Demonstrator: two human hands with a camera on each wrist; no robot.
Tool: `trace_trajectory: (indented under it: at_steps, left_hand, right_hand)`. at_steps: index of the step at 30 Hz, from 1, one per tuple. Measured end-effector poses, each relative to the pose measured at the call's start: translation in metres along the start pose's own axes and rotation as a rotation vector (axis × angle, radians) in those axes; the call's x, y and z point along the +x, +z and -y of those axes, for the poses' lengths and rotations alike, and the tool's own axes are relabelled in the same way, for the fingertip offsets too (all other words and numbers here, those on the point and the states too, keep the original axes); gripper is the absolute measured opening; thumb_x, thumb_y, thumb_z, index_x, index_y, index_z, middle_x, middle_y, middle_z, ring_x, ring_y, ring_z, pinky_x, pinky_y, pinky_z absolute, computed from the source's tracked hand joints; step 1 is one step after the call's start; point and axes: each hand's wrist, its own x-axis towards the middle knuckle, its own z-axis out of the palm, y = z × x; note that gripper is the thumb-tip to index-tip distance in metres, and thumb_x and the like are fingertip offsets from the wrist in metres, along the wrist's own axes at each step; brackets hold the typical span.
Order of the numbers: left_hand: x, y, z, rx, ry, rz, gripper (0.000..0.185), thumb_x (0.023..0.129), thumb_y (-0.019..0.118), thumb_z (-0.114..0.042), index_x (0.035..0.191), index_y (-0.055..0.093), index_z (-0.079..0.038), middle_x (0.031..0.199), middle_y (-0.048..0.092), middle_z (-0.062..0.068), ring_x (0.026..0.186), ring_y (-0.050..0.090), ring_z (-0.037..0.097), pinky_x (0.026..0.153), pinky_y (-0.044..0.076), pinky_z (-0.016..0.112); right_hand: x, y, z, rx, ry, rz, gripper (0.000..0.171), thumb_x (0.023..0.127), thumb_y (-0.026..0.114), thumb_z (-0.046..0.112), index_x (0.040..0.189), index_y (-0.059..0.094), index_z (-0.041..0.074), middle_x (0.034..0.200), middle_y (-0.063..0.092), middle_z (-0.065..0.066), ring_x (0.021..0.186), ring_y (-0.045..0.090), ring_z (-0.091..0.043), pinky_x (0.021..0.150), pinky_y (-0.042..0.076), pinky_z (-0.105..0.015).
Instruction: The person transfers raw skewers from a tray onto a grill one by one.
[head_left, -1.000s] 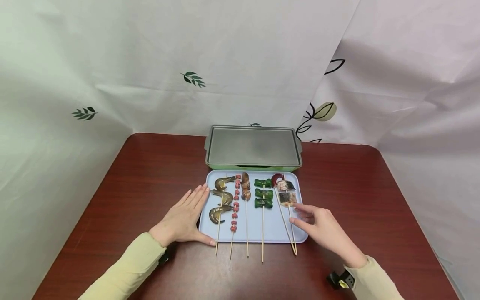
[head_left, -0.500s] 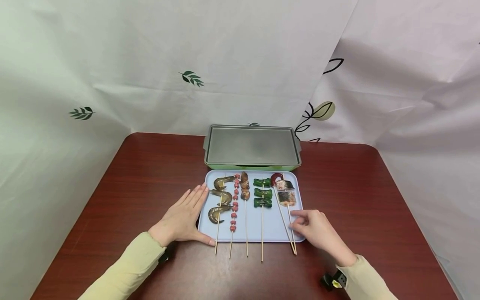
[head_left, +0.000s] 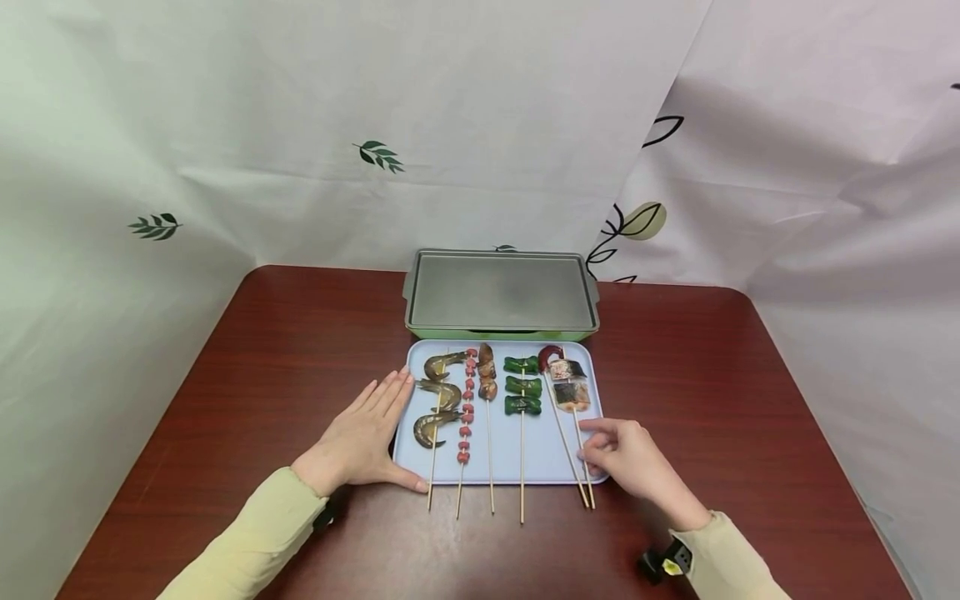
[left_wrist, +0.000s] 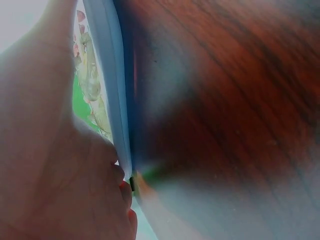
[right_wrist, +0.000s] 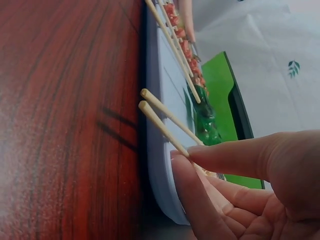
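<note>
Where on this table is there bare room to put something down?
Bare dark red wooden table lies left of the left hand, and right of the light blue tray. The tray is crowded with skewers; the green-rimmed grill pan sits behind.

A dark red wooden bench [head_left: 285, 350] carries everything; at its far edge sits a green griddle [head_left: 501, 293] with a grey flat plate, long side toward the viewer; on the left part of the tray lie a prawn skewer [head_left: 438, 400], a skewer of small red pieces [head_left: 467, 408], a brown meat skewer [head_left: 487, 379] and a green pepper skewer [head_left: 522, 387], sticks pointing toward the near edge; pale cloth printed with leaves [head_left: 378, 155] hangs behind and at both sides.
</note>
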Motion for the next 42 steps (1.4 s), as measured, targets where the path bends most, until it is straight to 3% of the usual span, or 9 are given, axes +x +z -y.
trace_trajectory:
  at_steps: [13,22,30,37,42]
  left_hand:
    - [0.001,-0.001,-0.001,0.007,-0.006,0.009,0.150,0.058,0.061,-0.096,0.156,0.024,0.010,0.164,0.019,0.025,0.151,0.020,0.038,0.121,0.019,0.051]
    - [-0.001,-0.001,-0.001,-0.011,-0.017,0.008,0.150,0.057,0.064,-0.095,0.156,0.023,0.010,0.165,0.018,0.025,0.151,0.018,0.039,0.121,0.019,0.052]
    - [-0.001,-0.003,-0.002,-0.005,-0.019,0.012,0.150,0.057,0.062,-0.096,0.157,0.023,0.010,0.165,0.018,0.025,0.151,0.019,0.038,0.121,0.019,0.050]
    - [-0.001,-0.002,-0.001,0.002,-0.013,0.004,0.150,0.057,0.063,-0.096,0.156,0.024,0.010,0.164,0.019,0.025,0.151,0.020,0.038,0.121,0.020,0.051]
    - [-0.001,-0.002,-0.001,-0.001,-0.011,0.007,0.150,0.057,0.063,-0.096,0.157,0.024,0.010,0.164,0.020,0.025,0.151,0.020,0.038,0.121,0.020,0.051]
  right_hand:
    - [-0.011,-0.006,-0.001,0.147,0.038,0.018,0.043,0.089,0.072,-0.006,0.128,0.059,-0.017,0.082,0.069,-0.011,0.066,0.070,-0.022,0.060,0.061,-0.033]
    - [-0.028,-0.012,0.006,0.142,-0.023,0.034,0.041,0.089,0.067,-0.012,0.128,0.059,-0.016,0.084,0.067,-0.011,0.067,0.070,-0.016,0.061,0.061,-0.033]
    - [-0.038,-0.018,0.027,0.123,-0.149,-0.019,0.038,0.086,0.066,-0.017,0.124,0.062,-0.016,0.083,0.068,-0.009,0.065,0.069,-0.014,0.060,0.060,-0.034]
    - [-0.020,-0.032,0.053,0.051,-0.168,-0.110,0.036,0.089,0.073,-0.006,0.124,0.066,-0.009,0.084,0.070,-0.006,0.066,0.070,-0.015,0.060,0.059,-0.030]
    - [0.011,-0.046,0.063,0.064,-0.178,-0.162,0.034,0.090,0.071,-0.007,0.124,0.068,-0.006,0.085,0.070,-0.015,0.070,0.072,-0.021,0.064,0.061,-0.035]
